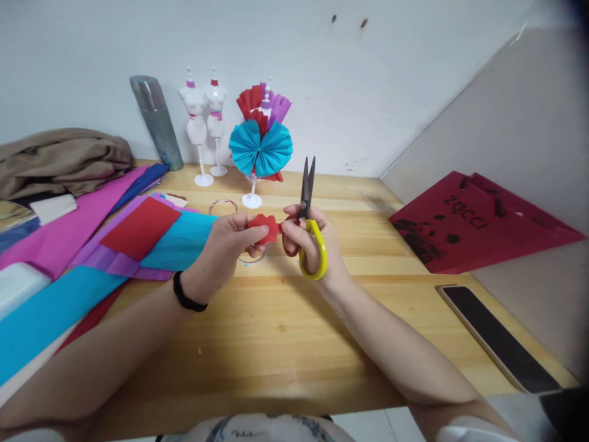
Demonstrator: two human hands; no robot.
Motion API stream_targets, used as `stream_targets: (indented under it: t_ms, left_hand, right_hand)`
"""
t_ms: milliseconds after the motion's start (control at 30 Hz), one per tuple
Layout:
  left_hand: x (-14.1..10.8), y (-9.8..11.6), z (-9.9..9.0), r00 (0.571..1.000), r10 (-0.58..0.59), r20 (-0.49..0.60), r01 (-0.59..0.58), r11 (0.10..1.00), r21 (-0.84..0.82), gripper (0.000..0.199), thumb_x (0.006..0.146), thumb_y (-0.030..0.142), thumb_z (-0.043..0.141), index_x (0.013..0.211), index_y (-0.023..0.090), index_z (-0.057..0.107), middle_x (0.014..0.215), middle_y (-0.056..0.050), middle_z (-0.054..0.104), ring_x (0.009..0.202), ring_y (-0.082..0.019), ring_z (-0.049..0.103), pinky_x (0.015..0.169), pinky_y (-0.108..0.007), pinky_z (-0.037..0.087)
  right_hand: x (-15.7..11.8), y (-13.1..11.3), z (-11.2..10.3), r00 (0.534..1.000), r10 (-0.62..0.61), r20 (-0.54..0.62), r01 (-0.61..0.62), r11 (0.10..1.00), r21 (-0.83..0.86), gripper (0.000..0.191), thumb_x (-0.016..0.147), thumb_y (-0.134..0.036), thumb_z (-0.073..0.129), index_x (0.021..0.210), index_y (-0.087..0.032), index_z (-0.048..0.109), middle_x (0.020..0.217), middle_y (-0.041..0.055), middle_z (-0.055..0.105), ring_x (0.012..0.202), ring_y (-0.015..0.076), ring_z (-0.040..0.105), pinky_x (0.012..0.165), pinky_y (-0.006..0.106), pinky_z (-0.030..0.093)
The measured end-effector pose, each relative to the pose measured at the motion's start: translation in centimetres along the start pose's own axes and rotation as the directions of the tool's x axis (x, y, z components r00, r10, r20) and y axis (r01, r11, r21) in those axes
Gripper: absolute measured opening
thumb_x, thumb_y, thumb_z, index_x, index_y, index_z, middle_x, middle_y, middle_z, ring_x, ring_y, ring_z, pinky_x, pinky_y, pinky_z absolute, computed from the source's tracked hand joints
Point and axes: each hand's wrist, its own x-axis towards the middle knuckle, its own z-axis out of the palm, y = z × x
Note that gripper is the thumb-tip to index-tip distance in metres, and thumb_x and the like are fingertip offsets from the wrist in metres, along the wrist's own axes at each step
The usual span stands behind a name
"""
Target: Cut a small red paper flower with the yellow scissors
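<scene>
Head view: left hand (225,240) pinches small red scalloped paper flower (272,229) above light-wood table (276,368); right hand (333,247) grips yellow-handled, dark-bladed metal scissors (304,210), blades pointing away. Looks like paper shaping; further cutting would need blades turned flowerward.

Black wristband (190,293), white sleeves (472,425) and a pale printed top (271,430).
The narrow, plain band sits just behind the fingers (254,236) of the left hand (223,242), fully around the wrist; much farther back from the fingers, the sleeves' edges show at either side, and between them the top bears grey-blue patterning and a dark squiggle.
</scene>
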Motion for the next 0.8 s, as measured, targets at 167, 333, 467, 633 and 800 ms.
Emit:
stream_targets:
  t_ms: [167,333,467,633,800]
  left_hand:
    - [0.0,1.1,-0.3,0.998,0.041,0.039,-0.041,0.999,0.001,0.017,0.060,0.028,0.080,0.061,0.014,0.070,0.053,0.000,0.065,0.046,-0.008,0.053,0.045,-0.019,0.041]
    - [0.3,0.9,-0.5,0.997,0.035,0.063,-0.037,0.999,0.027,0.016,0.060,0.027,0.080,0.060,0.015,0.069,0.053,0.000,0.064,0.045,-0.008,0.053,0.046,-0.020,0.041]
    - [0.3,0.9,-0.7,0.994,0.031,0.102,-0.038,0.997,0.064,0.017,0.063,0.028,0.080,0.061,0.015,0.070,0.054,0.000,0.065,0.047,-0.008,0.054,0.048,-0.020,0.042]
    - [0.3,2.1,-1.2,0.987,0.072,0.141,-0.090,0.987,0.129,0.013,0.066,0.025,0.079,0.062,0.015,0.072,0.059,-0.001,0.070,0.053,-0.009,0.059,0.051,-0.018,0.045]
    - [0.2,2.8,-1.3,0.984,0.005,0.179,-0.032,0.988,0.150,0.013,0.066,0.024,0.078,0.060,0.015,0.072,0.055,-0.002,0.070,0.051,-0.010,0.060,0.051,-0.019,0.047]
  right_hand:
    - [0.6,-1.0,-0.7,0.996,0.042,0.076,-0.040,0.999,-0.033,0.042,0.064,-0.040,0.087,0.095,-0.021,0.065,0.064,-0.0058,0.065,0.041,0.0068,0.048,0.040,0.021,0.035]
    - [0.5,-0.9,-0.6,0.990,0.098,0.105,-0.097,0.995,-0.016,0.053,0.055,-0.036,0.096,0.096,-0.021,0.066,0.068,-0.0052,0.067,0.044,0.0056,0.046,0.042,0.021,0.033]
    - [0.4,-0.9,-0.7,0.984,0.086,0.154,-0.084,0.996,-0.017,0.053,0.059,-0.039,0.097,0.098,-0.021,0.066,0.067,-0.0066,0.061,0.047,0.0067,0.046,0.045,0.023,0.036]
    - [0.7,-1.3,-1.9,0.970,0.056,0.236,-0.029,0.993,-0.114,0.050,0.068,-0.053,0.092,0.099,-0.020,0.070,0.078,-0.0007,0.066,0.056,0.0090,0.049,0.050,0.025,0.037]
    - [0.7,-1.2,-1.8,0.965,0.088,0.249,-0.072,0.995,-0.073,0.047,0.065,-0.041,0.094,0.101,-0.022,0.070,0.083,-0.0004,0.068,0.064,0.0112,0.055,0.057,0.027,0.041]
